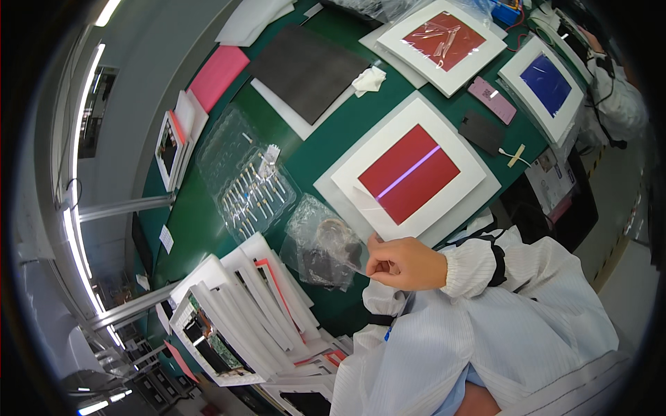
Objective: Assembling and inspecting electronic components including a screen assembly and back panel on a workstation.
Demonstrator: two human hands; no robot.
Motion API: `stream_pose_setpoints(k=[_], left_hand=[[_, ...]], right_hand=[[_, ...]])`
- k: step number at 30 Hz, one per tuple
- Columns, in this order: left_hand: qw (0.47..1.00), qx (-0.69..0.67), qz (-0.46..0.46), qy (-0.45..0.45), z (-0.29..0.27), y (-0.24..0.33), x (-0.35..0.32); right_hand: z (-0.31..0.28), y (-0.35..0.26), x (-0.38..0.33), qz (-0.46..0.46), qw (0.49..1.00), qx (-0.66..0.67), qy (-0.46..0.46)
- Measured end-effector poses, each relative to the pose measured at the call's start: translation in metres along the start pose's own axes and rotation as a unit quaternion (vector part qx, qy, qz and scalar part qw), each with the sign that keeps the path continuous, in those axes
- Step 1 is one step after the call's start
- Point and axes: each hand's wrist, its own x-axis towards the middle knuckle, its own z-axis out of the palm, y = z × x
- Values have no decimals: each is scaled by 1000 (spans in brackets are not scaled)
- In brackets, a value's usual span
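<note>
Your right hand point(406, 262) is curled closed, pinching the near edge of the clear film point(368, 208) over the red sheet point(409, 173) in the white tray point(458, 149); your left hand is out of sight

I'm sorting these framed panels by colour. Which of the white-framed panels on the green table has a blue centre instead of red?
The blue-centred panel at the far right edge of the table. The nearest panel and the far panel both have red centres.

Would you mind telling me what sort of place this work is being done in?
Probably a cleanroom assembly bench in an electronics factory: a green mat carries white foam trays with red panels, the person's right hand comes from a striped white cleanroom sleeve, and racks of parts stand nearby.
</note>
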Motion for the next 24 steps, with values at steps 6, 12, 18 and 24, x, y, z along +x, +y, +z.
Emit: stream_pose_setpoints(k=[6, 12, 18, 24], left_hand=[[936, -346, -64, 14, -48, 31, -15], [788, -559, -65, -251, -104, 71, -42], [916, -343, -5, -206, -121, 83, -64], [936, -267, 16, -228, -135, 99, -79]], right_hand=[[-4, -5, -11, -118, 982, -103, -103], [12, 13, -18, -188, 954, -117, -201], [26, 20, -19, -197, 947, -120, -223], [38, 16, -15, -259, 930, -133, -225]])
